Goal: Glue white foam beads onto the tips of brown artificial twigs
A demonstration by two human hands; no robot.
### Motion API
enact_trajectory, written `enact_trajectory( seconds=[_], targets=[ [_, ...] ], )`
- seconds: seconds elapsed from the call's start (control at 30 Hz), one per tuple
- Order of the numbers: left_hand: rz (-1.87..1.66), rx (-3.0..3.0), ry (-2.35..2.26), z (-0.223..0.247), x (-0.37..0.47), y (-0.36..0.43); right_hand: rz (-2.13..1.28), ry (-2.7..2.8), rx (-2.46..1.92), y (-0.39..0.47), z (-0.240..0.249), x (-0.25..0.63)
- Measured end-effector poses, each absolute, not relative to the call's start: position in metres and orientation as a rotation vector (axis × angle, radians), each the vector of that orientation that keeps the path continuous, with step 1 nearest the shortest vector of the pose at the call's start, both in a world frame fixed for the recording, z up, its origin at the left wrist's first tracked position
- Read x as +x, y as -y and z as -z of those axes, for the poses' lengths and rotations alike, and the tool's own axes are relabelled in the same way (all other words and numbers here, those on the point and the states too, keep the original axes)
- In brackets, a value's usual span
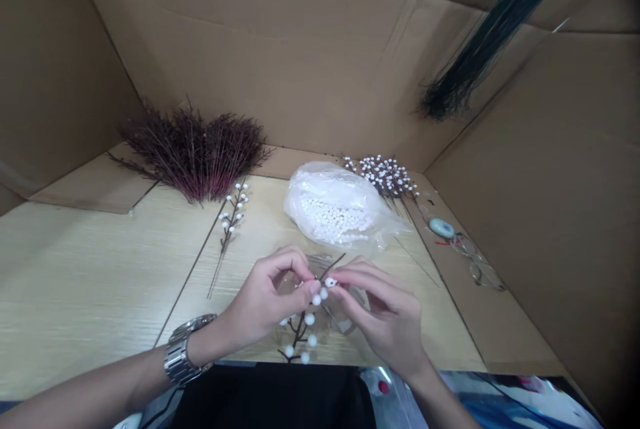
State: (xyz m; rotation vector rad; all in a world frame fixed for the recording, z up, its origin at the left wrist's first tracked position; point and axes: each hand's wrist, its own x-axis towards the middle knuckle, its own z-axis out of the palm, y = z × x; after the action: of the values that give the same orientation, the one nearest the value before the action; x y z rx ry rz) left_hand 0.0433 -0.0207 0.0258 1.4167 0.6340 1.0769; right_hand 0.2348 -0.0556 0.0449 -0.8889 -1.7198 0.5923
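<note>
My left hand [273,292] pinches a thin brown branch [300,330] between thumb and forefinger, near the middle of the table's front part. White berries stud the branch, which hangs toward the table's front edge. Close beside it, my right hand [383,312] grips a single white berry [331,282] in its fingertips, at the branch. Behind both hands lies a clear plastic bag [340,205] of white berries. To the left, a finished-looking berry branch [230,219] rests on the table.
Dark red twigs [200,155] are heaped at the back left. More berried branches [385,175] lie at the back right. Glasses [477,262] and a light-blue oval object [442,227] sit on the right. Dark wires [495,35] hang against the cardboard wall [280,49].
</note>
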Motion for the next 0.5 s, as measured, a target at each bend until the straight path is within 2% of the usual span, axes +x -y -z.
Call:
enact_trajectory(
  seconds=[0.5],
  targets=[
    [-1.037,1.370,-0.641,-0.020,0.040,0.018,-0.478,1.406,-1.113,0.061,-0.045,0.294]
  ],
)
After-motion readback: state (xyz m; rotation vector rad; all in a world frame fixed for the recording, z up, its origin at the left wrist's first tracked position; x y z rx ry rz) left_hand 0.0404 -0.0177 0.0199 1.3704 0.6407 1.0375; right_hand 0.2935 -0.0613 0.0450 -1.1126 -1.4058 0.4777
